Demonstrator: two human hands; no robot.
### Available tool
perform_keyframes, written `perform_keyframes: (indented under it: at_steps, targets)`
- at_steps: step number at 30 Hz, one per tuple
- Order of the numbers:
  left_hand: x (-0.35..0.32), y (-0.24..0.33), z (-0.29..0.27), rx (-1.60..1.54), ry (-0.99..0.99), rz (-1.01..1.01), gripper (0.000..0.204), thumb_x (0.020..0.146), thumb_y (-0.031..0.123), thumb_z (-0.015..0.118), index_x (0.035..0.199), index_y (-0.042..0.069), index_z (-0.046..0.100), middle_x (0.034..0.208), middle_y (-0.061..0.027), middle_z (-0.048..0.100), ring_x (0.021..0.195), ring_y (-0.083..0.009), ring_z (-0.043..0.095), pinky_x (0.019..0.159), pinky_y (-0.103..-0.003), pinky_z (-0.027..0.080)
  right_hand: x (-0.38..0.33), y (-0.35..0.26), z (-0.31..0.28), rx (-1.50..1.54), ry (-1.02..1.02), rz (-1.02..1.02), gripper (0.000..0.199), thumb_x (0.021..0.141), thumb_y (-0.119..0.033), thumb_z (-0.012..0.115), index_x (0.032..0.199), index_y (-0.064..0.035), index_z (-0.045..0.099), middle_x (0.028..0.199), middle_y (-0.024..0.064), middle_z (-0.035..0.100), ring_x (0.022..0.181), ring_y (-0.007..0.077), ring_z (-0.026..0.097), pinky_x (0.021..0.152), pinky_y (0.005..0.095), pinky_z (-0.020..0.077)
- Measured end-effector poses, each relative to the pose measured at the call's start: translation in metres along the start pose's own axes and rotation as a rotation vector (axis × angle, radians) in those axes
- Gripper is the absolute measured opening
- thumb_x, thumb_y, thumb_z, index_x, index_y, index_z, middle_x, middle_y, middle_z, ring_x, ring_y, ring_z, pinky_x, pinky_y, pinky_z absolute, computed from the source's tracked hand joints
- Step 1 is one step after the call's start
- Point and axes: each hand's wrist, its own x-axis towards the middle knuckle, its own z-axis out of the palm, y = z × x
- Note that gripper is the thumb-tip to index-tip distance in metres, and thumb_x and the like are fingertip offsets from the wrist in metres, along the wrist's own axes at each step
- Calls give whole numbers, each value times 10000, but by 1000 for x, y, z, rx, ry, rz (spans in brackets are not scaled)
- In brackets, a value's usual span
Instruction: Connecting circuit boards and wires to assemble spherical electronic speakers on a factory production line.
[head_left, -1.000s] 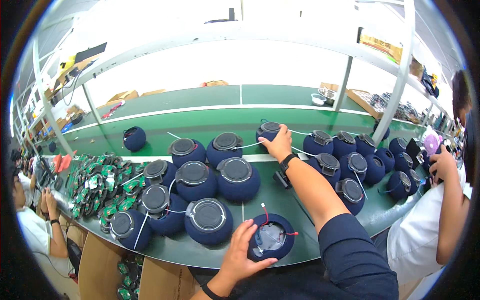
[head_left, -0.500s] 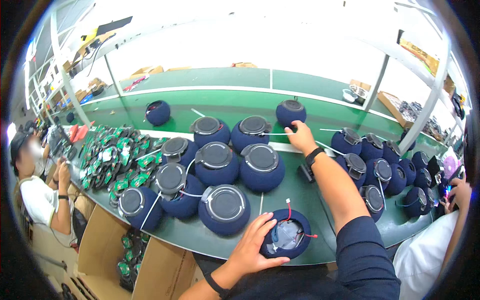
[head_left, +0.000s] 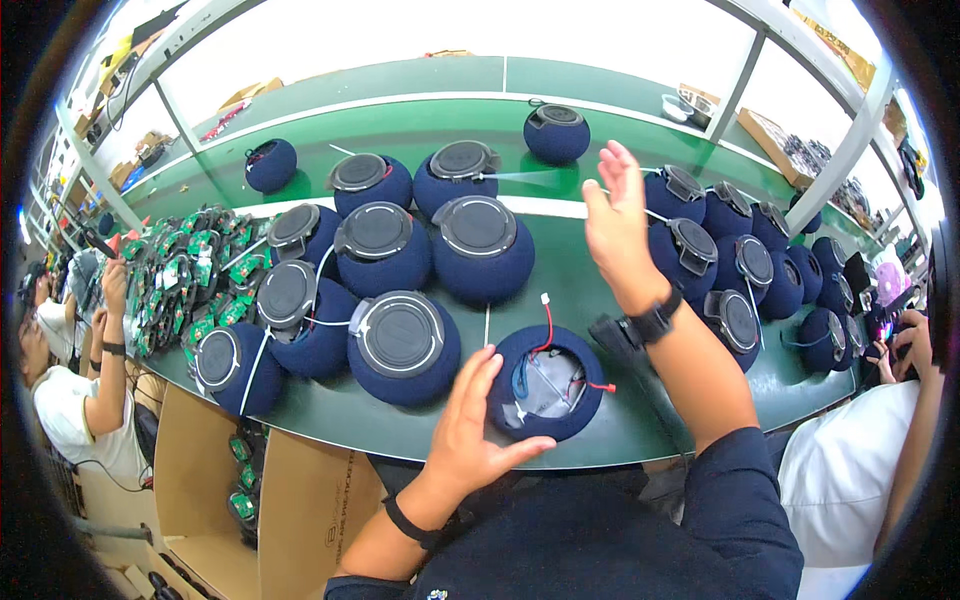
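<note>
An open navy fabric-covered round shell (head_left: 578,352) lies near the front edge of the bench, its grey inside facing up, with red wires and small connectors sticking out. My left hand (head_left: 468,425) is spread along its left side, fingers stretched, thumb by the lower rim; I cannot tell whether it touches. My right hand (head_left: 615,220) is raised above the bench with fingers apart and nothing in it. Beyond it, at the back, stands a dark-topped round speaker (head_left: 556,135). A blurred white cable runs from another speaker (head_left: 460,172) toward my right hand.
Several navy speakers with black round tops (head_left: 404,335) crowd the bench on the left, more on the right (head_left: 738,325). Green circuit boards (head_left: 185,270) are heaped far left. A cardboard box (head_left: 310,500) stands below the edge. Co-workers sit at both sides.
My right hand has drawn back from the speaker at the back. My left hand's fingers have loosened from the open shell. The whole view has shifted, so the bench contents sit higher.
</note>
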Motion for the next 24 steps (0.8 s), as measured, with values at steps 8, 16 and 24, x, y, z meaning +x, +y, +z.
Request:
perform_keyframes:
  at_steps: [8, 16, 24]
  targets:
    - [-11, 3, 8, 145, 186, 46, 922, 554, 450, 1001, 1231, 51, 519, 1168, -177, 541, 1086, -353, 569, 950, -432, 502, -96, -85, -62, -80, -742, -144, 239, 1021, -132, 594, 1194, 11, 676, 1254, 146, 692, 1210, 271, 632, 1081, 403, 450]
    - [-11, 2, 11, 174, 191, 155, 658, 760, 243, 899, 1283, 22, 566, 1307, -227, 596, 1164, -394, 622, 993, -449, 518, -123, -90, -91, -211, -641, -12, 281, 968, -113, 633, 1220, 0, 685, 1287, 184, 671, 1229, 322, 621, 1095, 423, 440]
    - [10, 15, 3, 151, 82, 193, 719, 810, 269, 823, 1404, -13, 530, 1405, -253, 548, 1245, -423, 570, 1076, -494, 453, -121, -87, -98, -243, -700, -37, 297, 901, -103, 731, 1183, -18, 690, 1300, 159, 619, 1215, 294, 596, 1070, 399, 451]
